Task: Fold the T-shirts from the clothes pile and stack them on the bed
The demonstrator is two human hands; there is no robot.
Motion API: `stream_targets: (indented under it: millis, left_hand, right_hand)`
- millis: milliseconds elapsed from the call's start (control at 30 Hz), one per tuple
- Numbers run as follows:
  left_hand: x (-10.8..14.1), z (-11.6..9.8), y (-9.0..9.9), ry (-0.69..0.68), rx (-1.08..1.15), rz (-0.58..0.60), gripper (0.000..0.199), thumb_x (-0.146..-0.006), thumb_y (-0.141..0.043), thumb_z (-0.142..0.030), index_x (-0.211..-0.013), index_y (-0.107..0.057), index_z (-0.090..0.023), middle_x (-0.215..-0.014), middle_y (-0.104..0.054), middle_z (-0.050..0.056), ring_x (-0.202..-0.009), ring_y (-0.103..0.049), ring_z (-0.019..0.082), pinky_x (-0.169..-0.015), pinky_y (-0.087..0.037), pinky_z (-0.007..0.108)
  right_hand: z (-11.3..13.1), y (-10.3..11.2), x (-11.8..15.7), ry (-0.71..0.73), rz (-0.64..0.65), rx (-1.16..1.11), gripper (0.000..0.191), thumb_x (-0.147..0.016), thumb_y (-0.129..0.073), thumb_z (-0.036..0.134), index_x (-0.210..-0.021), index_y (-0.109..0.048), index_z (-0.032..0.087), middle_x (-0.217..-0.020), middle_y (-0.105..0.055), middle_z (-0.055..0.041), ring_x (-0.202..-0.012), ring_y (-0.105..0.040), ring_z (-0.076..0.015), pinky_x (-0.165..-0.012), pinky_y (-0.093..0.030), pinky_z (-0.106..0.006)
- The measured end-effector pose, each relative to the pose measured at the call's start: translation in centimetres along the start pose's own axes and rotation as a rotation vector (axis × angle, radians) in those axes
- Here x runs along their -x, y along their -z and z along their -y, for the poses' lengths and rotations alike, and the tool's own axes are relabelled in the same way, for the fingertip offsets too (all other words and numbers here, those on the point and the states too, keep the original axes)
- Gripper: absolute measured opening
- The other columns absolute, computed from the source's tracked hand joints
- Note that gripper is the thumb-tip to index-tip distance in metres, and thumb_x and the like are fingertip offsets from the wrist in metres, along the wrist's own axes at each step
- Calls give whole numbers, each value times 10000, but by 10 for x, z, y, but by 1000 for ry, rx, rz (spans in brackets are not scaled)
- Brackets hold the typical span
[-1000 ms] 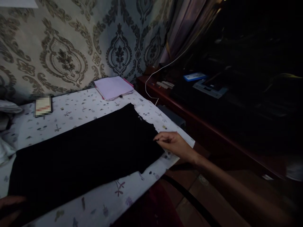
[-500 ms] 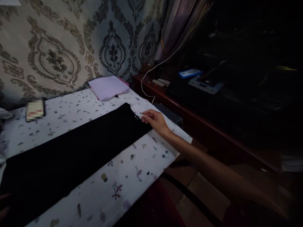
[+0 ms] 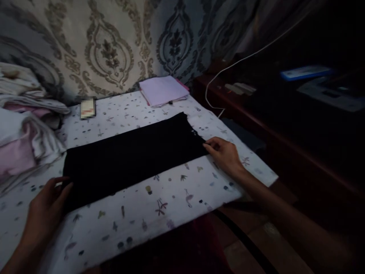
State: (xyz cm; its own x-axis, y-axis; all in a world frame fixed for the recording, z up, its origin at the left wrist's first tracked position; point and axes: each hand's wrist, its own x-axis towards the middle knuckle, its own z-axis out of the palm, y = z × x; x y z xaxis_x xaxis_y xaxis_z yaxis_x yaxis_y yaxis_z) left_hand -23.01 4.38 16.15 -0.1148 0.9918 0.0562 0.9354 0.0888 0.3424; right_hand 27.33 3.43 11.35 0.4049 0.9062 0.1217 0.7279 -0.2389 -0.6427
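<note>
My right hand (image 3: pixel 227 154) pinches the near corner of the black, soft, long-folded garment (image 3: pixel 134 154) at its right end. My left hand (image 3: pixel 45 207) has thumb and finger close together at the left edge; whether they grip, I cannot tell. The garment lies nearer me than the lilac, flat, rectangular stack (image 3: pixel 164 90). Even, gentle tension between both ends should keep the layers smooth.

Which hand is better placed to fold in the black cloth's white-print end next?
Probably the right hand: its fingertips are at that end of the black cloth, close to the white print. The left hand is at the opposite end.
</note>
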Motion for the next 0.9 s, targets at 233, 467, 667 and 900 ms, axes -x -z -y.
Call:
stream_targets:
  millis: [233, 467, 667, 900]
  left_hand:
    - [1, -12, 6, 33, -271, 109, 444, -981, -367, -435, -1315, -487, -169, -910, -749, 124, -764, -711, 294, -676, -516, 356]
    - [9, -25, -20, -370, -392, -207, 427, -1013, -383, -344, -1335, -524, -102, -1386, -579, 246, -1314, -542, 365, -1020, -483, 523]
    - [-5, -60, -68, -715, -249, 140, 700, -1014, -387, -547, -1564, -266, -132, -1632, -324, 167, -1540, -235, 256, -1226, -293, 475]
    - [-4, 12, -47, -490, -305, 86, 755, -1002, -300, -628, -1588, -238, -157, -1628, -329, 169, -1528, -268, 279, -1215, -273, 547]
  right_hand:
    - [-1, 7, -1, 76, 38, 195, 314, -876, -568, 516, -922, -704, 237, -737, -672, -56, -649, -617, -238, -613, -426, -367]
    - [26, -18, 8, 535, -138, 287, 487, -985, -393, 546, -1194, -678, 211, -1102, -704, -159, -1088, -635, -344, -915, -508, -496]
    - [41, -67, 1, 737, 81, 430, 714, -1011, -233, 551, -1587, -287, 132, -1556, -444, -190, -1452, -389, -347, -1159, -312, -578]
    - [32, -72, -7, 690, 130, 473, 721, -1002, -237, 581, -1599, -288, 180, -1560, -454, -157, -1465, -380, -331, -1199, -263, -572]
